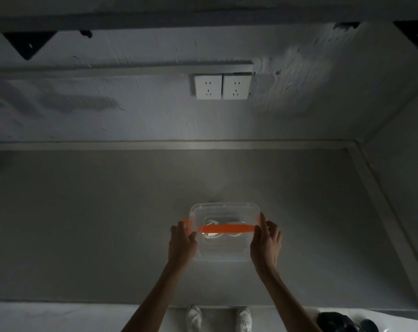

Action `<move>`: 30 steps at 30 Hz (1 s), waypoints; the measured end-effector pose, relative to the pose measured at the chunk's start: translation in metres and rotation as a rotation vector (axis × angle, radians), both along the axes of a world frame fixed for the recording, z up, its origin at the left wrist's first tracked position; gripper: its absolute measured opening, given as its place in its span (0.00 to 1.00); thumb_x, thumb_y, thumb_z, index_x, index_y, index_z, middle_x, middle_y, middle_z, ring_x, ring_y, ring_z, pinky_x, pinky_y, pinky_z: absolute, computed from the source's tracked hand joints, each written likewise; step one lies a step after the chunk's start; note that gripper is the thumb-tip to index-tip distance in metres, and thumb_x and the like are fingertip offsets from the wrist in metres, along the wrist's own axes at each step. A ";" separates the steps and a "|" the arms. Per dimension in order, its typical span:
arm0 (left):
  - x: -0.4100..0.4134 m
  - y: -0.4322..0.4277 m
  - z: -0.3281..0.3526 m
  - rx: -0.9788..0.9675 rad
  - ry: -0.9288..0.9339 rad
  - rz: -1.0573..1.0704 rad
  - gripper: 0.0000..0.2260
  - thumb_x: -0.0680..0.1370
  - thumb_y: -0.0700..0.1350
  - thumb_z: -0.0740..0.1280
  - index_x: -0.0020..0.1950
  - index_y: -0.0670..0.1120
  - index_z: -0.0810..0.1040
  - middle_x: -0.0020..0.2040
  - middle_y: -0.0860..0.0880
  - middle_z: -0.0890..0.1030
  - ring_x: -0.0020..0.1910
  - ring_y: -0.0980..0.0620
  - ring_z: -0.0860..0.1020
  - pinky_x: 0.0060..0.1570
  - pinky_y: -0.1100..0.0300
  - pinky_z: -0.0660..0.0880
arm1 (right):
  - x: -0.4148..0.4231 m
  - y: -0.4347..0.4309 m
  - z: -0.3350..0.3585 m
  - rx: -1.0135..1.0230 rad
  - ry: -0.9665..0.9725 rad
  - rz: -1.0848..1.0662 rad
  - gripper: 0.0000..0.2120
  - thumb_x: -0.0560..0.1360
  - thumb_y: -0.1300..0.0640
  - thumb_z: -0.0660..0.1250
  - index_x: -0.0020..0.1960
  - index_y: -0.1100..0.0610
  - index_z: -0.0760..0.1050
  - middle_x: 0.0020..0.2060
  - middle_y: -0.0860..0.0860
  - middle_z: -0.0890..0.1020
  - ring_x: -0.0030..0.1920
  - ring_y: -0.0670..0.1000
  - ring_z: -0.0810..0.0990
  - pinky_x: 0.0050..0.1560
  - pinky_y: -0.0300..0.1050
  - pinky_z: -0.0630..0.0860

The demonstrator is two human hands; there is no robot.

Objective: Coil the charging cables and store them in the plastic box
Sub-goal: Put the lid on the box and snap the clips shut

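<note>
Down at the floor there's a pair of white sneakers (218, 318) and some dark bag-looking thing (342, 322) off to the right. Above that, both bare arms reach out over the grey tabletop (83, 224). The left hand (182, 245) and right hand (265, 243) are clamped on either side of the clear plastic box (223, 248), orange handle (226, 228) across it. White coiled cables (221, 230) sit inside. Further back on the wall, two white sockets (222, 87).
</note>
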State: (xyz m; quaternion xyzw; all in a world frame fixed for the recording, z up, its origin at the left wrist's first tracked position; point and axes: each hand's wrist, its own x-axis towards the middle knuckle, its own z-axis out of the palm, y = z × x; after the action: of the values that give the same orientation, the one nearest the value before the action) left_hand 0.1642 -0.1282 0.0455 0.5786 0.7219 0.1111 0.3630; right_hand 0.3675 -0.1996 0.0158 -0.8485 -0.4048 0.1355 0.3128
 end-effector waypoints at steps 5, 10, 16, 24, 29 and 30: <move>-0.007 0.015 -0.006 0.013 -0.020 0.008 0.20 0.70 0.48 0.64 0.59 0.40 0.72 0.58 0.38 0.74 0.61 0.38 0.71 0.62 0.48 0.70 | -0.009 0.008 -0.005 -0.114 0.050 -0.038 0.24 0.80 0.60 0.57 0.75 0.49 0.61 0.69 0.59 0.68 0.69 0.61 0.64 0.67 0.61 0.64; -0.011 0.029 -0.025 -0.156 -0.313 0.209 0.38 0.76 0.40 0.71 0.80 0.43 0.52 0.76 0.33 0.61 0.75 0.36 0.62 0.67 0.46 0.66 | -0.009 0.003 -0.015 0.032 0.317 -0.080 0.25 0.82 0.51 0.56 0.78 0.49 0.56 0.78 0.57 0.56 0.78 0.61 0.53 0.71 0.67 0.58; -0.036 -0.002 -0.039 -0.353 -0.875 0.224 0.28 0.68 0.59 0.73 0.60 0.42 0.77 0.40 0.45 0.72 0.37 0.49 0.70 0.37 0.57 0.65 | -0.010 -0.001 -0.013 0.114 0.611 -0.155 0.34 0.80 0.44 0.59 0.79 0.49 0.46 0.79 0.57 0.56 0.76 0.60 0.60 0.71 0.64 0.62; -0.008 -0.019 -0.025 0.265 -0.289 0.035 0.18 0.82 0.45 0.60 0.72 0.45 0.72 0.61 0.49 0.81 0.58 0.51 0.80 0.57 0.57 0.77 | -0.012 -0.001 -0.013 0.043 0.518 -0.182 0.31 0.80 0.44 0.58 0.79 0.50 0.51 0.76 0.57 0.66 0.71 0.62 0.70 0.67 0.63 0.70; -0.004 -0.020 -0.019 0.406 -0.182 -0.013 0.17 0.81 0.38 0.61 0.70 0.40 0.72 0.58 0.42 0.84 0.52 0.44 0.84 0.49 0.61 0.76 | -0.015 -0.001 -0.008 0.024 0.447 -0.179 0.29 0.81 0.44 0.57 0.78 0.51 0.53 0.75 0.56 0.67 0.70 0.62 0.72 0.66 0.61 0.70; -0.003 -0.021 -0.019 0.407 -0.171 -0.031 0.17 0.81 0.38 0.60 0.71 0.40 0.71 0.57 0.42 0.84 0.51 0.44 0.85 0.48 0.59 0.78 | -0.015 -0.002 -0.007 0.016 0.437 -0.186 0.29 0.81 0.44 0.57 0.78 0.51 0.54 0.75 0.56 0.68 0.70 0.62 0.72 0.66 0.61 0.70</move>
State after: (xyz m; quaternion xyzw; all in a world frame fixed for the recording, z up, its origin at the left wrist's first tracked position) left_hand 0.1612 -0.1494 0.0270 0.6395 0.6420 0.2975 0.3005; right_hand 0.3521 -0.2015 0.0083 -0.8302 -0.2487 0.2832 0.4108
